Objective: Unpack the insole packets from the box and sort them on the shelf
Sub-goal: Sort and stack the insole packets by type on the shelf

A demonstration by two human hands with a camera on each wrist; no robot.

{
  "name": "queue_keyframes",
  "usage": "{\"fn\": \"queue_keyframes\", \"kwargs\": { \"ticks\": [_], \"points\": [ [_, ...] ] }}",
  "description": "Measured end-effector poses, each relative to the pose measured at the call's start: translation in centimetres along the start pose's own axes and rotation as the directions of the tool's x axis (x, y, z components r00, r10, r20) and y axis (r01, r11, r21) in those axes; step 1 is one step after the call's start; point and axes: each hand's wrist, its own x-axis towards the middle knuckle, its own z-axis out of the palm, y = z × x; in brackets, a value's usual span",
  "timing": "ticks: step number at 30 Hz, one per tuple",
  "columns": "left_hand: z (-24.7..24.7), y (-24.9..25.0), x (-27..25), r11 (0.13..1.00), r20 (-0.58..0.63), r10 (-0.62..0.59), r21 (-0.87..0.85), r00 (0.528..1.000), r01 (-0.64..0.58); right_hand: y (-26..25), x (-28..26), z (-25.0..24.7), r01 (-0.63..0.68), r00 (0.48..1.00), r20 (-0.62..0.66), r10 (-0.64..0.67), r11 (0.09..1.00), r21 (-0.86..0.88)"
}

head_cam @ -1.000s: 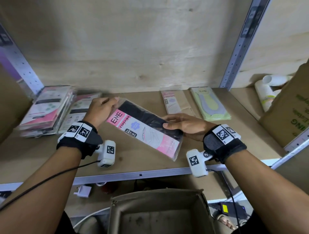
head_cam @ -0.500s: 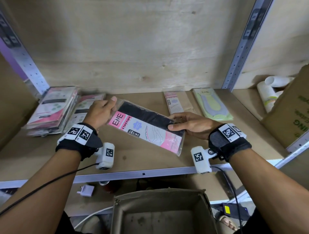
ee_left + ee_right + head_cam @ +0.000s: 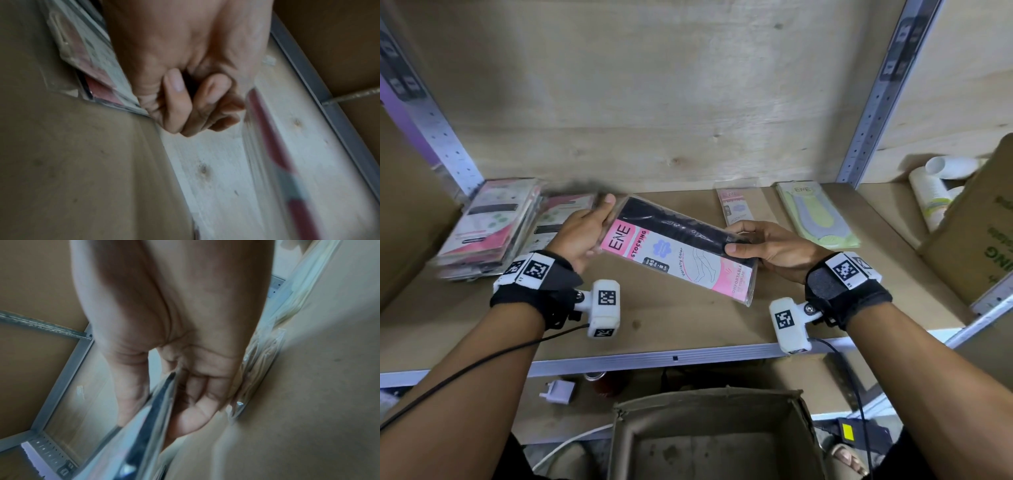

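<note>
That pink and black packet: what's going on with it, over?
Left hand and right hand each grip an end. Pink and black packet held tilted above shelf. Nothing in the way.

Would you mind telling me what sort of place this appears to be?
Probably a shop stockroom or small warehouse: a metal-framed shelf with plywood backing holds stacks of retail packets, cardboard cartons sit beside it, and an open box stands below while both hands hold a stocking packet.

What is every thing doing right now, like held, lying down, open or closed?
Black stocking packet: sealed, tilted, held above the shelf.
Left hand: grips the packet's left end.
Right hand: pinches its right end.
Left packet stack: piled, leaning.
Pink packet: lying flat.
Green insole packet: lying flat.
Cardboard box: open.
</note>
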Motion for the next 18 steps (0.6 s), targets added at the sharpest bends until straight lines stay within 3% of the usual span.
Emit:
{"fn": "queue_keyframes", "kwargs": {
  "ticks": [6,10,12,14,18],
  "points": [
    [-0.2,0.4,-0.5,0.987,0.109,-0.017,-0.16,0.994,0.034,-0.1,0.0,0.1,0.032,0.999,0.006,-0.032,0.999,-0.027],
    [0.2,0.1,-0.3,0.994,0.041,-0.039,-0.1,0.998,0.043,0.1,0.0,0.0,0.016,0.999,-0.029,-0.016,1.0,-0.001],
    [0.2,-0.2,0.0,0.989,-0.042,-0.076,-0.134,0.996,0.069,0.3,0.0,0.0,0.003,0.997,-0.073,0.0,0.999,0.053],
    [-0.2,-0.5,0.3,0.958,-0.079,-0.102,-0.277,0.992,0.077,0.5,0.1,0.2,0.003,0.992,-0.125,0.014,0.991,0.13],
    [0.3,-0.6,-0.2,0.931,0.044,-0.144,-0.333,0.989,0.151,0.4,0.4,0.7,0.038,0.98,-0.197,0.023,0.954,0.299]
  ]
}}
